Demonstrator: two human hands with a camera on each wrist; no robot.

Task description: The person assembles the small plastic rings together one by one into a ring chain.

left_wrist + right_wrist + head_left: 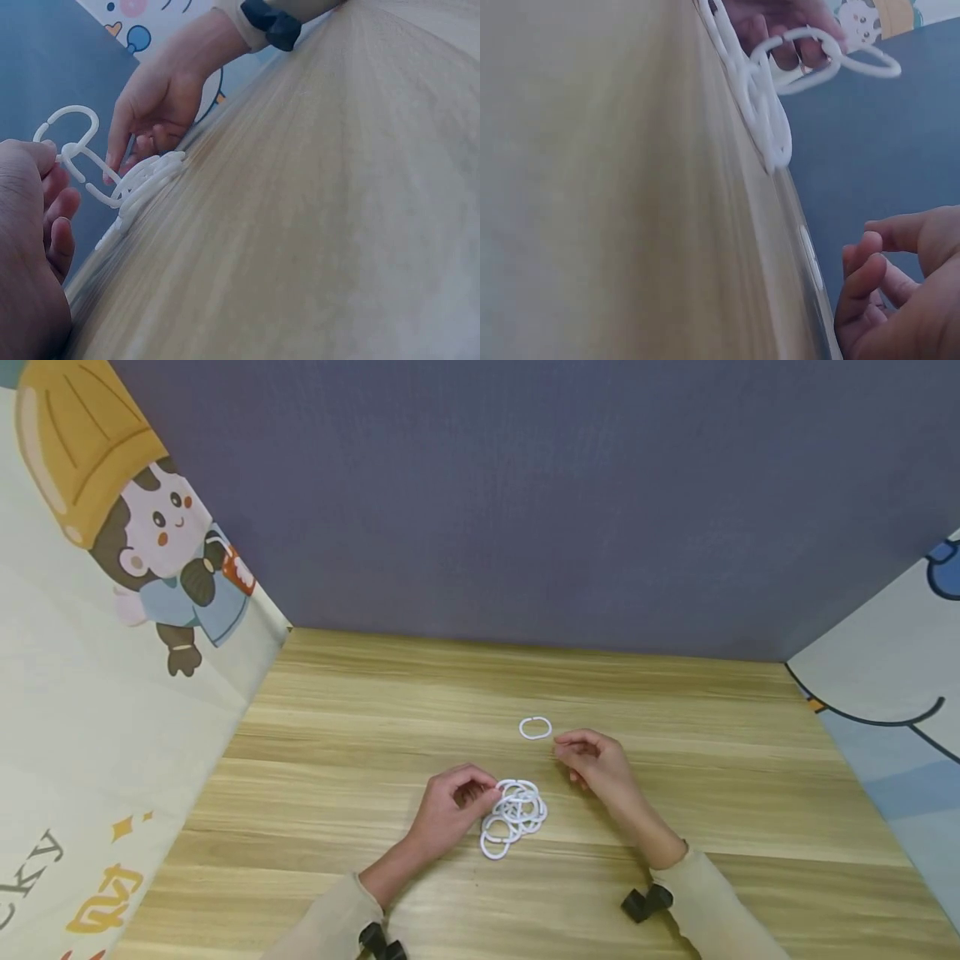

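My left hand (453, 810) pinches a white plastic C-shaped ring (73, 109) between thumb and index finger, at the left side of a pile of similar rings (517, 820). A second ring (795, 88) looks hooked through the held one in both wrist views, tilted up from the pile. The right hand (600, 767) hovers to the pile's upper right, its fingers loosely bent with nothing visible between them. Just left of its fingertips, a single ring (536, 738) lies flat on the table. How the piled rings are joined is hard to tell.
The wood-grain table (360, 693) ends at a dark blue-grey panel (510, 527) behind. White cloth with cartoon prints (180, 543) stands along the left and right sides. Black devices (647, 903) are strapped at both wrists, over beige sleeves.
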